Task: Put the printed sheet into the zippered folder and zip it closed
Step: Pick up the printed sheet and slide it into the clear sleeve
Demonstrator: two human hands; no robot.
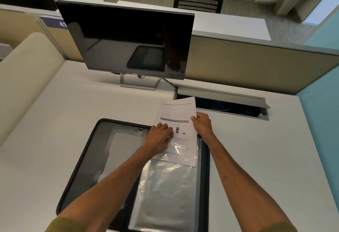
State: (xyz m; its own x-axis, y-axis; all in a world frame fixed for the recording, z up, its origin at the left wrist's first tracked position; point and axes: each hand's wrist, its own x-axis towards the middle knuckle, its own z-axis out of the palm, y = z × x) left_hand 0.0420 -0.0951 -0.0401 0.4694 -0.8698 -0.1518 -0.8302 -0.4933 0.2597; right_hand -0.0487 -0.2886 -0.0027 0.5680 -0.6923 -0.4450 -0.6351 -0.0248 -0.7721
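The zippered folder lies open flat on the desk, black-edged, grey inside, with a clear plastic sleeve on its right half. The printed sheet, white with a table and small charts, sticks out past the folder's far edge, and its lower part lies under the sleeve's plastic. My right hand pinches the sheet's right edge. My left hand rests fingers-down on the sheet and the sleeve's top, and whether it grips the plastic is hidden.
A dark monitor on a stand rises just behind the folder. An open cable tray is sunk into the desk at the right rear. Partition walls border the white desk at the back and right.
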